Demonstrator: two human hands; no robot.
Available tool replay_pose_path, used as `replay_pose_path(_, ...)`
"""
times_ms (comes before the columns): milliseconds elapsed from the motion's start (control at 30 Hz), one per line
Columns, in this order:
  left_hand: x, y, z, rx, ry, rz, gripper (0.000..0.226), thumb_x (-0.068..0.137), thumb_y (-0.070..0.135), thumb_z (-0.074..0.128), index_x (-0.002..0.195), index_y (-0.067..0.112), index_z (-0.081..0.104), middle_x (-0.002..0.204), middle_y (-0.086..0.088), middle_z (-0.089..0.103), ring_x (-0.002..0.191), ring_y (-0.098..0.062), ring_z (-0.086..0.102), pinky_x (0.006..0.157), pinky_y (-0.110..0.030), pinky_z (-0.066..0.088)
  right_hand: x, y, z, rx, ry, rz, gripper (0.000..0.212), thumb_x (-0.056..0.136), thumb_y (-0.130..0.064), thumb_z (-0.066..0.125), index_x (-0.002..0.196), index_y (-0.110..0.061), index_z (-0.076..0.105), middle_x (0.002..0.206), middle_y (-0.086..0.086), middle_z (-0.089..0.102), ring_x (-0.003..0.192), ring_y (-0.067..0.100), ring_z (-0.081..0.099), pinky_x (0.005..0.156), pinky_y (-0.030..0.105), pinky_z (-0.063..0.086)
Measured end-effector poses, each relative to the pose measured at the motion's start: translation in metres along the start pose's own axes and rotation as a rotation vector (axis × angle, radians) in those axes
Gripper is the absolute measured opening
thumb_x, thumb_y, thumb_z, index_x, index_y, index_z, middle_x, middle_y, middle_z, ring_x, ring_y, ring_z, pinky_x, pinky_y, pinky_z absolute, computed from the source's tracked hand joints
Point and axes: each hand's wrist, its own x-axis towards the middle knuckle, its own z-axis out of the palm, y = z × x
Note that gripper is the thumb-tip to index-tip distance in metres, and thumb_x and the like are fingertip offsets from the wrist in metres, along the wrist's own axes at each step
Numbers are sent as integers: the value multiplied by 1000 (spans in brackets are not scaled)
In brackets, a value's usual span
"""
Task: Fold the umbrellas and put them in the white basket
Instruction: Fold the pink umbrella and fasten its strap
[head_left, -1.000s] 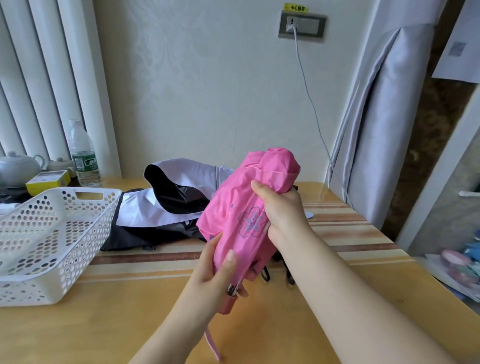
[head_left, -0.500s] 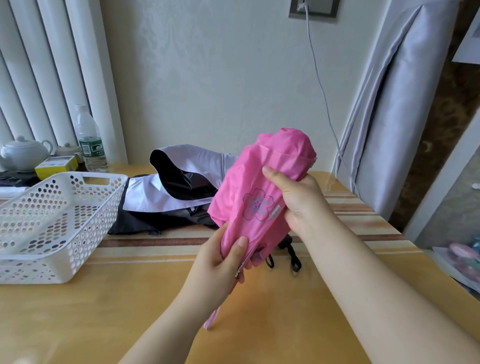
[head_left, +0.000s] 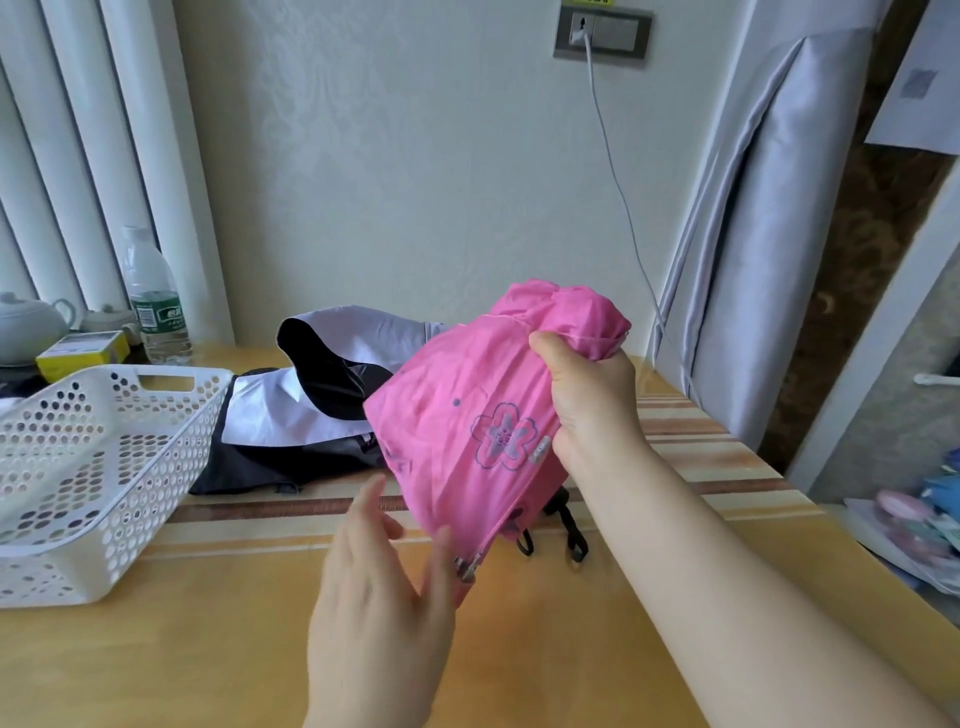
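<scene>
Above the yellow wooden table (head_left: 260, 654), held in mid-air: one pink umbrella (head_left: 467, 431), collapsed, canopy loose and bunched, flower print facing the wearer. The right hand (head_left: 592, 410) is curled around its upper part, thumb pressed into the fabric, presumably to keep the gathered folds from springing apart. The left hand (head_left: 384, 592) sits at the lower end by the metal rib tips, fingers spread and mostly straight; they look to be touching the cloth edge, not gripping it, likely smoothing or gathering the flaps for wrapping.

On the table behind: a second umbrella (head_left: 311, 410), white outside and black inside, lying unfolded and untouched, black strap loops near it. To the left, near but apart: white basket (head_left: 171, 467), perforated; nothing of the task's appears inside yet.

Far left corner: water bottle (head_left: 153, 301), teapot (head_left: 28, 325), yellow box (head_left: 80, 353). Wall: pale textured paper, socket with a white cable (head_left: 618, 171) trailing down. Vertical blinds left, grey curtain right.
</scene>
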Motion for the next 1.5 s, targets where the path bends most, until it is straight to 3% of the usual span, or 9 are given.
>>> replay_pose_path(100,-2,2,5,134,-43,225,50,82,52,53,116,15,53,100,-5,50,77,-20,56,60,-19,38,-1,-1,4,16,-21,-57,34,74,-7,74,64,-21,45,54,-8,43,58,13,44,56,24,36)
replay_pose_path(233,9,0,17,22,-291,-112,66,86,59,42,146,40,25,94,11,47,73,-9,55,57,-16,36,-6,0,8,34,-28,-65,27,67,-16,79,64,-21,52,60,-4,54,63,16,54,62,28,46)
replay_pose_path(533,18,-1,2,-776,-673,-335,38,89,39,54,126,30,51,78,-5,68,66,-18,62,51,-22,41,-2,-5,2,105,-74,75,24,66,-17,82,59,-20,59,79,9,55,77,23,56,71,35,44)
replay_pose_path(800,10,-3,12,-555,-421,-106,50,81,54,50,123,26,55,56,7,53,51,-8,50,54,-18,40,6,-8,1,3,-60,-14,47,65,-19,86,102,-5,62,100,11,70,92,27,68,89,46,55)
replay_pose_path(933,10,2,11,-593,-379,-143,59,71,60,52,125,36,54,53,2,53,49,-10,51,51,-16,39,5,-14,3,52,-48,-83,38,60,-23,83,90,-14,61,90,7,68,93,31,68,87,49,56)
replay_pose_path(1067,17,11,8,-743,-355,-356,25,81,54,58,93,35,70,48,-10,48,40,-12,44,39,-16,33,2,-14,3,61,-206,-118,29,67,-20,85,85,-17,62,88,4,68,87,21,66,89,45,52)
replay_pose_path(1200,18,4,1,-724,-309,-344,22,92,34,59,77,24,70,46,-12,49,37,-14,42,37,-16,32,10,-22,-13,-31,-391,-28,87,64,-60,73,140,-34,38,130,-9,51,126,15,51,109,45,39)
replay_pose_path(1367,17,-9,-1,-691,-294,-353,24,87,27,52,76,11,65,45,-14,49,36,-14,43,36,-18,33,20,-38,-35,-261,-545,-188,34,87,-49,48,121,-46,53,141,-5,50,125,17,53,102,42,48)
replay_pose_path(1500,21,-20,2,-634,-278,-325,30,86,46,59,88,16,65,45,-8,49,41,-14,45,42,-19,37,26,-45,-36,-438,-719,-285,38,82,-55,49,119,-47,55,129,-20,54,117,-3,54,88,16,49)
